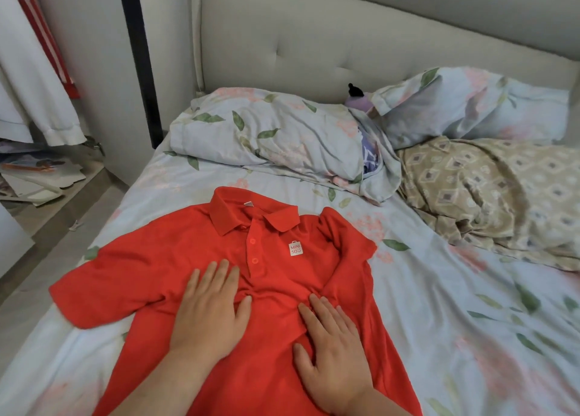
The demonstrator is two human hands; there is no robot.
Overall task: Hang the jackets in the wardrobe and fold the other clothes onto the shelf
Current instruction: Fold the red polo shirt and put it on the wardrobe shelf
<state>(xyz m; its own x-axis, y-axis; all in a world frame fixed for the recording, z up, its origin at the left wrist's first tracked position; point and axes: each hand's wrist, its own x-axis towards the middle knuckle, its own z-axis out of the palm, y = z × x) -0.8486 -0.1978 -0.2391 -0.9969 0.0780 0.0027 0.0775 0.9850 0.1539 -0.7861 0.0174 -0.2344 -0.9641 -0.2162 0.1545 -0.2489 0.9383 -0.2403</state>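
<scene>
on the bed (439,305), we had one red polo shirt (163,268) spread face up, its white chest label (296,248) reading "mini so". our left hand (211,313) and right hand (334,362) pressed flat on it, fingers straight, gripping nothing. two floral pillows (266,133) and one beige patterned blanket (489,189) lay beyond, near the headboard (314,38).

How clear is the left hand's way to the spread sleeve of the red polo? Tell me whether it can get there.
Probably yes. The left hand lies flat on the red polo, and the spread sleeve lies right beside it on the bed, with nothing on it or between them.
</scene>
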